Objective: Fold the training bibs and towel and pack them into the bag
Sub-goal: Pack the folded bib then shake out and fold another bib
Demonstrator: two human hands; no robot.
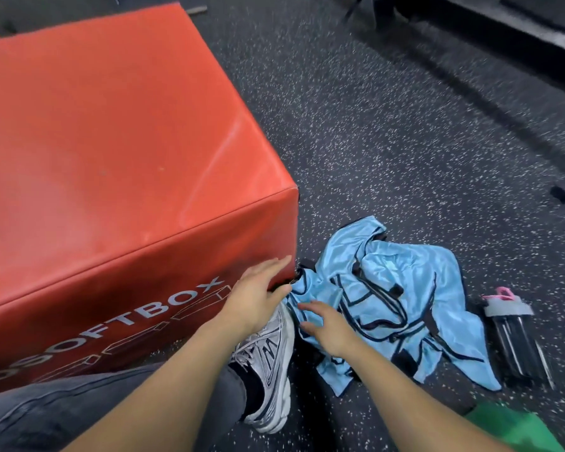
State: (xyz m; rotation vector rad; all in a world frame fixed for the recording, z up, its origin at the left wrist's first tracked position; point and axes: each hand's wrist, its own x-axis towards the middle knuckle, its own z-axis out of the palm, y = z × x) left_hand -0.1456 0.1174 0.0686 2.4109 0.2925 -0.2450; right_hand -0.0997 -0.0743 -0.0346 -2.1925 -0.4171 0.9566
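Floor: where it shows past the box, the black rubber gym floor flecked with white (388, 132) fills the room, and a long dark bar of gym equipment (509, 31) crosses it at the far right.
Box: a large red padded vinyl box printed SOFTBOX (111, 141) stands on the floor at left.
Bibs: the crumpled light-blue satin training bibs with dark trim (402, 288) lie in a heap on the floor just right of the box's near corner.
Left hand: the left hand (258, 295), fingers straight, lies against the box's corner at the heap's edge; whether it pinches the cloth I cannot tell.
Right hand: the right hand (327, 327), fingers spread and relaxed, is on the bibs, holding nothing, close beside the left.
Nearby: a grey-and-white trainer (271, 370) under the hands; a black bundle with a pink clip (516, 337) beside the bibs; green fabric (516, 429) at the lower right.
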